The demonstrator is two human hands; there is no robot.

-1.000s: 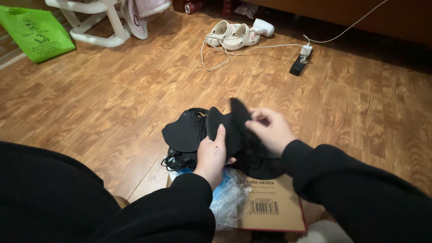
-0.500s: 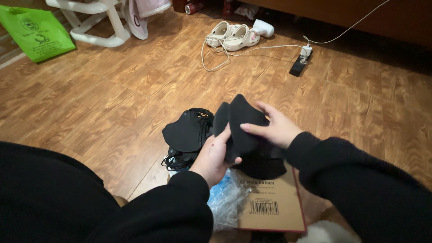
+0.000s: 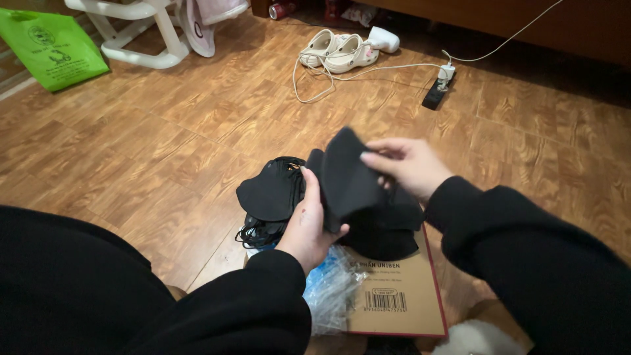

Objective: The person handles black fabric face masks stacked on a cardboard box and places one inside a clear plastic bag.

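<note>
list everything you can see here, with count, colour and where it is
black fabric piece: one, black, held up between both hands
pile of black fabric pieces: several, black, on the floor under the hands
cardboard box: one, brown, flat, near edge
clear plastic bag: one, bluish, beside the box
clogs: two, cream, far floor
power strip: one, dark, with white cable, far right
green bag: one, top left
white plastic frame: one, top left
wooden floor: brown
left hand: grips the piece from below
right hand: fingers pinch its upper edge
</note>
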